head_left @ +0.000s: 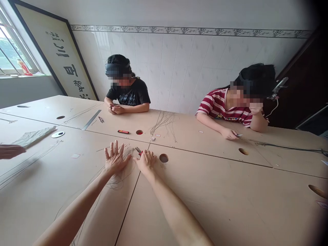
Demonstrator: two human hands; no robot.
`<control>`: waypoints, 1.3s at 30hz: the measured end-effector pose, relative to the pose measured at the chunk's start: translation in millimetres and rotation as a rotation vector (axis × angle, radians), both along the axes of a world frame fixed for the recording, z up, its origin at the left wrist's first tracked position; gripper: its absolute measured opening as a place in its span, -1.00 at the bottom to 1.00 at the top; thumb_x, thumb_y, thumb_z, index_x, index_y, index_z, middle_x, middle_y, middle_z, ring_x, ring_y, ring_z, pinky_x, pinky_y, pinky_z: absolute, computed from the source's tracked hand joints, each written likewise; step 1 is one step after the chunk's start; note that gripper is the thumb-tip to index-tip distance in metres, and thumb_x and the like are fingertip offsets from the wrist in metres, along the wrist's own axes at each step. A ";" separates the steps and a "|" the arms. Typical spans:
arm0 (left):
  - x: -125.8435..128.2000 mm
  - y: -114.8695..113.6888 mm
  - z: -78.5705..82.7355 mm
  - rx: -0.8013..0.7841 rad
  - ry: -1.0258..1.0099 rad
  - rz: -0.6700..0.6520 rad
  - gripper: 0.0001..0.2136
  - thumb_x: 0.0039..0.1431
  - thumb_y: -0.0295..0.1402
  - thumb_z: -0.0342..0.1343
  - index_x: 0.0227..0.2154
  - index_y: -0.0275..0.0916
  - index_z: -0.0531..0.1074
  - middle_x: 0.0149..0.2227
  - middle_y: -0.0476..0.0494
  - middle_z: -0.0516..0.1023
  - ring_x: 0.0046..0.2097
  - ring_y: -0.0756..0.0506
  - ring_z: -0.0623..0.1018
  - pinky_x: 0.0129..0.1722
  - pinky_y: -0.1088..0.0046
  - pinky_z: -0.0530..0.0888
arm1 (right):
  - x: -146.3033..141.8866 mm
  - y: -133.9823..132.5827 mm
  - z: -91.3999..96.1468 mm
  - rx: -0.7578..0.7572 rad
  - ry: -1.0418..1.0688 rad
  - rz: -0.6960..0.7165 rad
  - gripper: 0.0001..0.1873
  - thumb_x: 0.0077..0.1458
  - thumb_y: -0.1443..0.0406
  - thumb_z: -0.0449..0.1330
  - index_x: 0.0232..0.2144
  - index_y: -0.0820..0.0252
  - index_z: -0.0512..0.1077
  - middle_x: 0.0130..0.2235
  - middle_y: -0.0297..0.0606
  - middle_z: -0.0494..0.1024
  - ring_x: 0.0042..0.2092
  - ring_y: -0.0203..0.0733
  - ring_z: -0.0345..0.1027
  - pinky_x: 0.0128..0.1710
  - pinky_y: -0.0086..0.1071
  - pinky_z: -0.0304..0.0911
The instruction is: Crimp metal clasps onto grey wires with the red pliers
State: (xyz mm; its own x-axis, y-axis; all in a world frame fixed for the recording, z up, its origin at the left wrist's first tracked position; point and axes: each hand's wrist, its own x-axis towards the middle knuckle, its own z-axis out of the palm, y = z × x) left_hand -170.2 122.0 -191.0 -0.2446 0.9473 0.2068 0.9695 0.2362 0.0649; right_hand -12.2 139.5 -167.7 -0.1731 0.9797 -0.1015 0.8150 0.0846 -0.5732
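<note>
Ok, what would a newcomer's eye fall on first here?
Probably the two hands at mid-table: the left hand spread over thin strands, the right hand beside it, holding red-handled pliers. Next, across the table, the person in red-and-white stripes, at right. Then the large framed calligraphy by the window, upper left.

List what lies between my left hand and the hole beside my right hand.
Between your left hand and the hole, the head view shows thin strands, then your right hand holding red-handled pliers.
</note>
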 end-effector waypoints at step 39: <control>-27.2 40.7 13.3 0.054 -0.114 -0.225 -0.58 0.30 -0.31 -0.15 0.17 -0.14 0.36 0.29 -0.30 0.27 0.33 -0.32 0.14 0.25 -0.07 -0.05 | 52.1 -13.0 5.5 0.064 -0.058 -0.022 -0.64 0.25 0.13 0.01 -0.11 0.26 0.41 -0.05 0.01 0.52 0.01 0.08 0.35 -0.10 -0.15 0.20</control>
State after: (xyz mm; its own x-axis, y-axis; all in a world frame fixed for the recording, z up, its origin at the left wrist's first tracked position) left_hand -197.4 162.6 -177.7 -0.0539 0.9689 0.2417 0.9830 0.0090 0.1831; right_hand 39.9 126.5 -162.2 -0.1467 0.9880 -0.0476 0.8488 0.1011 -0.5189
